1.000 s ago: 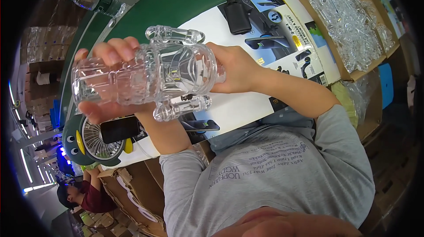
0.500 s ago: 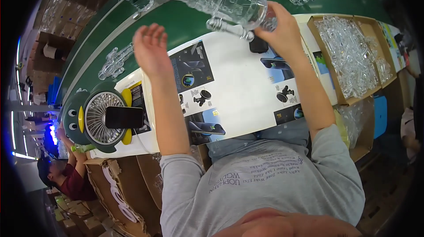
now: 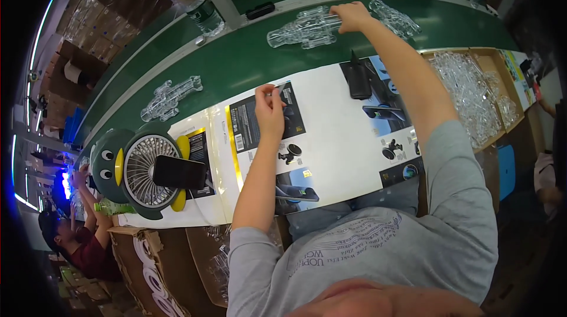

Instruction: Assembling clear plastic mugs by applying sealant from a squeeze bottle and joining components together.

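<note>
My right hand [image 3: 352, 17] reaches across the green surface and has its fingers closed on one end of a clear plastic rocket-shaped assembly [image 3: 302, 32]. This piece lies on its side, its narrower end to the left. My left hand [image 3: 269, 113] is over the printed sheet with its fingers curled in, and I see nothing in it. Another clear plastic assembly [image 3: 394, 18] lies just right of my right hand. A third clear assembly [image 3: 171, 98] is further left on the green surface. Below my right forearm is a black pouch-like object [image 3: 358, 77].
A penguin-shaped fan [image 3: 144, 166] with a black phone [image 3: 179, 172] in front stands at the left. Small clear parts fill a cardboard box [image 3: 512, 95] at the right. A water bottle [image 3: 204, 12] stands by a metal post. Another person [image 3: 88, 246] works at far left.
My right hand has moved away from me, lowering the clear assembly onto the green surface. My left hand has come down and right, its spread fingers now curled. The whole view has shifted slightly.
</note>
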### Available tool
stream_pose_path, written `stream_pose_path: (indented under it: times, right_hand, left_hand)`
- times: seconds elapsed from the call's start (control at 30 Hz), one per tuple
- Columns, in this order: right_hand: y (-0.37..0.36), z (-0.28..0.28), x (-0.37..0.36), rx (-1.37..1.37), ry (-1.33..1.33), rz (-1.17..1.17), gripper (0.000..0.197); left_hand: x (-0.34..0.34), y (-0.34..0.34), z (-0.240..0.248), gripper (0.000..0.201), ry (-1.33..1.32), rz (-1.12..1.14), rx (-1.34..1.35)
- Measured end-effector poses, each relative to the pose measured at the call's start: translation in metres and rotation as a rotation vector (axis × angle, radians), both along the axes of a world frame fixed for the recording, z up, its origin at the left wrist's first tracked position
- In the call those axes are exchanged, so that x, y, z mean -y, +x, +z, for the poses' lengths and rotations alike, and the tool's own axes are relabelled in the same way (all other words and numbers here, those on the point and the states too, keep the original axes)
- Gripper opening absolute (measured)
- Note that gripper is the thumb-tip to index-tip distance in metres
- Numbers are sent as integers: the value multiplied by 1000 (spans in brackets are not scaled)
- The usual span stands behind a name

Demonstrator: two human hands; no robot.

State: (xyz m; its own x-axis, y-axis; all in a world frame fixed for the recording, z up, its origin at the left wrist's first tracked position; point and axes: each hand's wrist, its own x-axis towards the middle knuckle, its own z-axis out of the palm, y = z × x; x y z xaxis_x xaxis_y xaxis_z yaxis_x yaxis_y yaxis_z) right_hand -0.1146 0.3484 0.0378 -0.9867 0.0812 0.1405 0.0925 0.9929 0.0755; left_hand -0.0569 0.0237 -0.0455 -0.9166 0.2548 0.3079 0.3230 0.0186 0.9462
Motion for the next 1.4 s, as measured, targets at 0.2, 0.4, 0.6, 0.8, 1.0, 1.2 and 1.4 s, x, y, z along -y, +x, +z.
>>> stream_pose_path:
  times: [0.2,0.4,0.6,0.8,1.0,1.2,1.4]
  right_hand:
    - [-9,-23,-2,-88,86,-156,60]
    - [15,-26,-5,-268,188,-49,55]
    - [95,1,37,-157,237,417,47]
    - [155,-18,56,-64,289,677,35]
    - [160,-12,54,-111,288,653,35]
    - [184,3,71,-159,103,546,65]
    - [236,4,91,-410,-845,273,61]
  left_hand:
    - [2,-1,3,14,-16,9,-32]
    - [-2,-1,0,14,-2,-34,-21]
    - [15,34,53,11,158,-56,-119]
    - [85,119,128,11,285,-528,11]
    - [199,154,121,14,-251,-1177,490]
    - [303,206,36,16,-364,-451,924]
    - [341,175,-166,40,-1224,223,564]
